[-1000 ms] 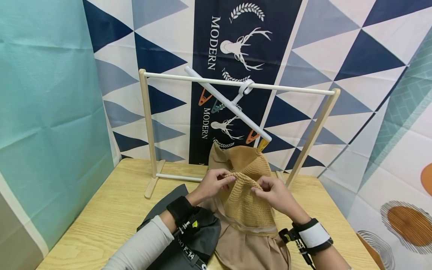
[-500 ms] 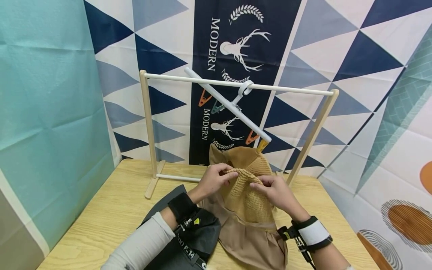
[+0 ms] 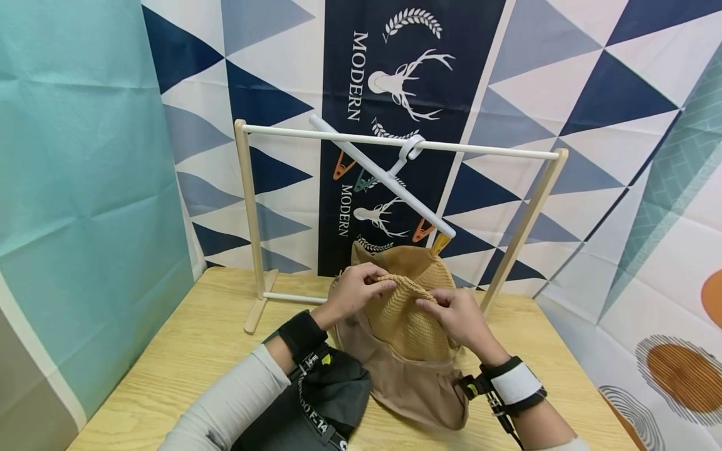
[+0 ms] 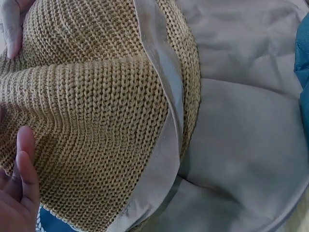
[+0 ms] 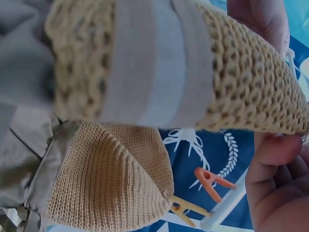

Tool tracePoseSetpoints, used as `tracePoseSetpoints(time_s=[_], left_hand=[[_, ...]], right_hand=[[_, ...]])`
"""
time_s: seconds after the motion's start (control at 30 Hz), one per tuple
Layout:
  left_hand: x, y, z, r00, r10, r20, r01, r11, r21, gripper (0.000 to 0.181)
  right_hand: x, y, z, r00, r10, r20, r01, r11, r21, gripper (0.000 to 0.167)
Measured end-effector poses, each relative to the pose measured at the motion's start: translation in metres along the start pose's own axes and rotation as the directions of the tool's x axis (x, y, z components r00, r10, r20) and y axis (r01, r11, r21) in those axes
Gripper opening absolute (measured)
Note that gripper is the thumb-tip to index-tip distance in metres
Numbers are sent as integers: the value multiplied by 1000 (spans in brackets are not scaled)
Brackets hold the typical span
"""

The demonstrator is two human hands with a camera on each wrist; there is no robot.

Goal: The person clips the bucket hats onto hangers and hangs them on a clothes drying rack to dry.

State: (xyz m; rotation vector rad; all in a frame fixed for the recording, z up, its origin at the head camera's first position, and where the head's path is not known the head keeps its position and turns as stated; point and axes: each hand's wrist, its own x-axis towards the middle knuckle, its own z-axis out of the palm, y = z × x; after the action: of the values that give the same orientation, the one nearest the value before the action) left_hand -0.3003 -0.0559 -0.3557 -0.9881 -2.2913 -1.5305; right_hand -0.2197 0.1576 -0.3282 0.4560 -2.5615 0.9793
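A tan knit hat [image 3: 403, 319] with a wide beige cloth brim [image 3: 414, 388] hangs below a white clip hanger [image 3: 383, 175]. Its knit back part is caught in a yellow clip [image 3: 439, 243] at the hanger's low right end. My left hand [image 3: 352, 291] pinches the folded knit edge on the left, and my right hand [image 3: 459, 316] pinches the same fold on the right. In the right wrist view a pale inner band [image 5: 164, 63] crosses the raised knit, with the clipped part behind it. Some fingertips are hidden by the knit.
The hanger tilts on a white rail [image 3: 338, 136] with wooden posts [image 3: 251, 213]. Orange clips [image 3: 423, 230] and a green clip [image 3: 363, 180] hang from it. A dark grey cloth item [image 3: 333, 391] with a lettered strap lies under my left forearm on the wooden table [image 3: 186, 351].
Both hands have risen slightly, still pinching the knit fold. The beige brim has drawn upward, its lower edge now higher above the table's front. The hanger has not visibly moved.
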Motion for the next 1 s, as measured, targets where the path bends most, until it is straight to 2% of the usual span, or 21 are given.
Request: tracePoseSetpoints(time_s=[0.43,0.6,0.83,1.0], left_hand=[[0,-6,0,999,-34,-14,35,998,59,20],[-1,-8,2,999,-52,-16,53,997,54,20],[4,-11,3,999,-48,10,48,999,25,20],[10,-13,1,999,-52,16,52,999,7,17]], right_hand=[[5,1,8,999,53,13,-54,998,37,16],[7,4,12,997,73,23,-74,996,45,17],[13,2,17,998,65,-22,-65,997,-36,20],[18,0,20,995,88,-54,-91,994,-63,20]])
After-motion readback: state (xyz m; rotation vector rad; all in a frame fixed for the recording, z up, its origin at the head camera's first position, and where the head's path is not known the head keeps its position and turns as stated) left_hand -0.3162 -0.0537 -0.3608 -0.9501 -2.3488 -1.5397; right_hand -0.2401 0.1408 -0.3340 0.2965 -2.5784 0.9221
